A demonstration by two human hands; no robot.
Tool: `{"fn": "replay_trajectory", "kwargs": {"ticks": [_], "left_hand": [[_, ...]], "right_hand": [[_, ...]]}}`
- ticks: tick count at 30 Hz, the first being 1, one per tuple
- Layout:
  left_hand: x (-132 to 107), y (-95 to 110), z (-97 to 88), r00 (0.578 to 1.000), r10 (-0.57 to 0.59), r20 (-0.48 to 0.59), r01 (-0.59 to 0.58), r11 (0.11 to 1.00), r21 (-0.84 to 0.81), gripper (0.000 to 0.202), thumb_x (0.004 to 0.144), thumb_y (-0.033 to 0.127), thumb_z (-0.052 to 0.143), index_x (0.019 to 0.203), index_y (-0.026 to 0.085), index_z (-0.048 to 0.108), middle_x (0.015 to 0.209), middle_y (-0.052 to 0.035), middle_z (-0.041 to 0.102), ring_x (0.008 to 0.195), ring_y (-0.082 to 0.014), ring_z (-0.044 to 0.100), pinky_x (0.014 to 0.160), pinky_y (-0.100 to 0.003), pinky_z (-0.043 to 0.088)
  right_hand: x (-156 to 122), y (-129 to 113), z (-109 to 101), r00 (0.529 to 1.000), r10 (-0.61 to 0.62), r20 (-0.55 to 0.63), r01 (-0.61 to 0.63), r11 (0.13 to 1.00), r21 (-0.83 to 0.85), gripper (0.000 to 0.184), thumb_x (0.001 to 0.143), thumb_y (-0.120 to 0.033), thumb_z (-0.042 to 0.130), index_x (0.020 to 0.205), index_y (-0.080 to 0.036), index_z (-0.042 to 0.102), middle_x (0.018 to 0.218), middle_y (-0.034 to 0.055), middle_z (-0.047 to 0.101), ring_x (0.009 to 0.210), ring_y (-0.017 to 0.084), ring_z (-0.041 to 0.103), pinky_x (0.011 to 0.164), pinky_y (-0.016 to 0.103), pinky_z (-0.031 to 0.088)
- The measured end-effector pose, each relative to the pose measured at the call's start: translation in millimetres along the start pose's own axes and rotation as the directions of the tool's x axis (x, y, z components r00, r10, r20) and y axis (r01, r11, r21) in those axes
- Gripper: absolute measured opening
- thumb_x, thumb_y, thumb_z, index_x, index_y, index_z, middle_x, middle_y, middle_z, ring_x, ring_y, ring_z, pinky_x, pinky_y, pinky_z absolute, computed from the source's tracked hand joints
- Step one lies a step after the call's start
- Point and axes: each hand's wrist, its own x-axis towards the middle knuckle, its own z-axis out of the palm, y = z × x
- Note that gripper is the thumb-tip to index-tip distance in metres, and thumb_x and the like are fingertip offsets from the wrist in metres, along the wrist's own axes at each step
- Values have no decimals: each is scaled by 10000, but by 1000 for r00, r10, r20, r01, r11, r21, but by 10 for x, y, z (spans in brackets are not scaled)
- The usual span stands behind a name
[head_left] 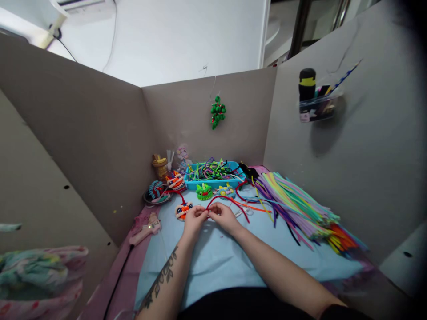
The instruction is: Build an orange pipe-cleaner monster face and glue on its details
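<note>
Both hands meet over the blue table cover, pinching a dark red pipe cleaner (pixel 227 198) whose free end arcs off to the right. My left hand (pixel 195 216) has its thumb and fingertips closed on it, and my right hand (pixel 224 215) does the same from the other side. The exact spot between the fingertips is hidden. Just left of my left hand lies an orange and cream pipe-cleaner face (pixel 182 212) with a red strand rising from it. A green pipe-cleaner head (pixel 204 192) and a blue and yellow one (pixel 226 191) sit behind the hands.
A blue basket (pixel 213 184) of pipe-cleaner scraps stands at the back. Long pastel pipe cleaners (pixel 293 200) are heaped at right. A pink glue gun (pixel 147 229) with a black cord lies left, near a dark dish (pixel 156 202). Grey panels (pixel 207 142) enclose the table.
</note>
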Motion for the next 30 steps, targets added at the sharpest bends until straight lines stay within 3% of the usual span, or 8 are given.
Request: {"fn": "replay_trajectory", "kwargs": {"ticks": [5, 13, 30], "left_hand": [[-5, 13, -3, 1000, 6, 6, -6, 999, -38, 352, 501, 263, 769, 784, 130, 606, 689, -22, 647, 615, -123, 598, 598, -221, 454], [-25, 39, 18, 999, -22, 40, 22, 1000, 2, 308, 527, 277, 756, 750, 133, 599, 587, -10, 629, 540, -119, 582, 525, -206, 430], [-11, 19, 9, 1000, 0, 11, 0, 1000, -5, 307, 540, 282, 743, 767, 133, 601, 607, -9, 636, 560, -122, 584, 566, -223, 441]], "right_hand": [[10, -16, -33, 998, 5, -66, -6, 1000, -14, 124, 679, -242, 585, 764, -153, 601, 706, 26, 622, 667, 152, 574, 653, 275, 449], [7, -50, -47, 996, -24, -84, 22, 999, -31, 71, 667, -209, 557, 725, -172, 574, 674, 4, 589, 636, 137, 542, 626, 254, 436], [24, -25, -132, 999, -14, 30, 17, 993, -117, 134, 637, -141, 522, 694, -162, 642, 622, -3, 610, 547, 114, 510, 542, 226, 399]]}}
